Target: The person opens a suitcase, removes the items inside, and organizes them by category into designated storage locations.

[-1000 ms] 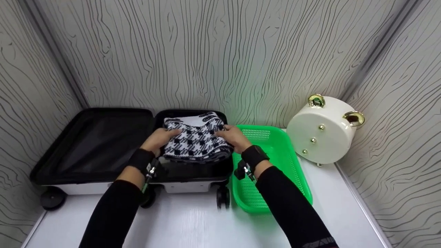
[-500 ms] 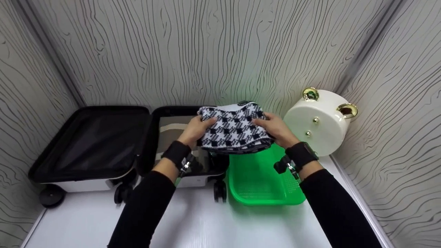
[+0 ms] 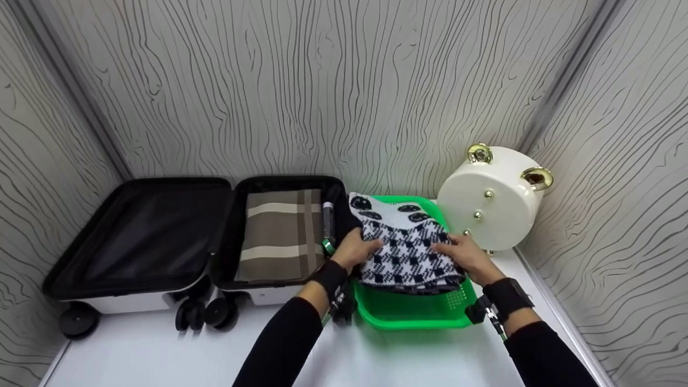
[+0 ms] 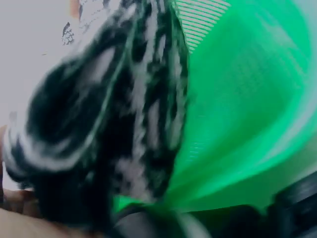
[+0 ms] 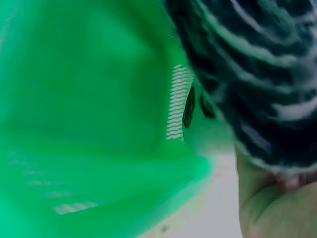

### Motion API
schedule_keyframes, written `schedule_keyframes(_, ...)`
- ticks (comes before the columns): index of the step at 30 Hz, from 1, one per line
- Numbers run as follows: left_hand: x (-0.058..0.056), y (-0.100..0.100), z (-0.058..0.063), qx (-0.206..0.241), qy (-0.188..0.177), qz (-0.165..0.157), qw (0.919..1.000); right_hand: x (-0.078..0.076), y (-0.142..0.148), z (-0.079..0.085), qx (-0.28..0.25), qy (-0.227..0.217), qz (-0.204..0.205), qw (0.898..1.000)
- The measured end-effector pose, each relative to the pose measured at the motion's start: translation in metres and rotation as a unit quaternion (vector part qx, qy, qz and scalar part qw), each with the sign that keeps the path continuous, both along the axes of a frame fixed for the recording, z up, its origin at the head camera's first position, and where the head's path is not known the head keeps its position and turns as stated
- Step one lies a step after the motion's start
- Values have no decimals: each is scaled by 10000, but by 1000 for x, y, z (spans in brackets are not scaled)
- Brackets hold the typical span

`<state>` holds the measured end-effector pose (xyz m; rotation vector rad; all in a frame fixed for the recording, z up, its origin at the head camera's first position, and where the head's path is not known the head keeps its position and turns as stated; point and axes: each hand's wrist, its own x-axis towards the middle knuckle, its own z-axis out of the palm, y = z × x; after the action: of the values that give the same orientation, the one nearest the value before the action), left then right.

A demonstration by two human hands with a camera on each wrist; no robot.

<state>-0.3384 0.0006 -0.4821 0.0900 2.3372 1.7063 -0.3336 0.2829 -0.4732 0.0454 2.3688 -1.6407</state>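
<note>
A folded black-and-white houndstooth knit garment (image 3: 406,252) is held level over the green plastic basket (image 3: 414,324) in the head view. My left hand (image 3: 356,250) grips its left edge, thumb on top. The opposite edge is held by my right hand (image 3: 470,257), thumb also on top. From the left wrist, the layered folds of the garment (image 4: 143,99) show beside the basket wall (image 4: 237,163). In the right wrist view the garment's rounded folded edge (image 5: 262,94) hangs above the basket interior (image 5: 89,74). The fingers beneath the cloth are mostly hidden.
Left of the basket lies an open suitcase (image 3: 228,236). Its right half holds a folded brown striped cloth (image 3: 279,231) and a slim dark tube with a green end (image 3: 328,223). A round white case with gold rings (image 3: 484,209) stands behind the basket, right.
Both hands have carried the garment rightward, from over the suitcase's right half to over the basket. The brown striped cloth and the tube in the suitcase are now uncovered.
</note>
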Motion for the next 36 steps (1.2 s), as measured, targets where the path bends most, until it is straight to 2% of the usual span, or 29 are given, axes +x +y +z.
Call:
schedule_keyframes(3, 3, 12, -10, -1036, 141, -184, 9943, 4, 6, -15, 595, -262, 152, 9978)
schedule_keyframes(4, 4, 15, -12, -1434, 237, -292, 9890, 5, 6, -18, 890, -314, 174, 9954)
schedule_keyframes(6, 5, 21, -14, -2211, 570, -496, 9723, 5, 4, -22, 1650, -367, 284, 9852)
schedule_keyframes(8, 9, 26, -17, -2842, 943, -746, 9512, 7, 0, -24, 2591, -312, 426, 9644)
schedule_keyframes(11, 14, 29, -20, -3536, 1553, -999, 9170, 9, -7, -25, 3874, -72, 641, 9197)
schedule_keyframes(13, 16, 29, -22, -3753, 1828, -1102, 9020, 9, -12, -27, 4473, 158, 794, 8907)
schedule_keyframes(14, 16, 28, -22, -3754, 1906, -1155, 8997, 9, -14, -27, 4689, 256, 823, 8790)
schedule_keyframes(16, 17, 26, -21, -3633, 1908, -1258, 9032, 9, -17, -28, 5030, 398, 835, 8593)
schedule_keyframes(18, 17, 23, -20, -3401, 1798, -1346, 9132, 10, -19, -29, 5243, 473, 786, 8466)
schedule_keyframes(21, 18, 17, -16, -2981, 1614, -1453, 9295, 10, -17, -27, 5383, 534, 701, 8381)
schedule_keyframes(23, 18, 10, -11, -2851, 1627, -1473, 9330, 9, -17, -24, 5413, 608, 662, 8360)
schedule_keyframes(28, 19, -11, 4, -2516, 1677, -1398, 9429, 5, -22, -12, 5279, 838, 538, 8435)
schedule_keyframes(30, 18, -21, 11, -2395, 1667, -1333, 9471, 3, -27, -5, 5144, 947, 514, 8508)
schedule_keyframes(36, 17, -54, 24, -2329, 1791, -1079, 9498, 0, -47, 13, 4649, 1351, 520, 8734)
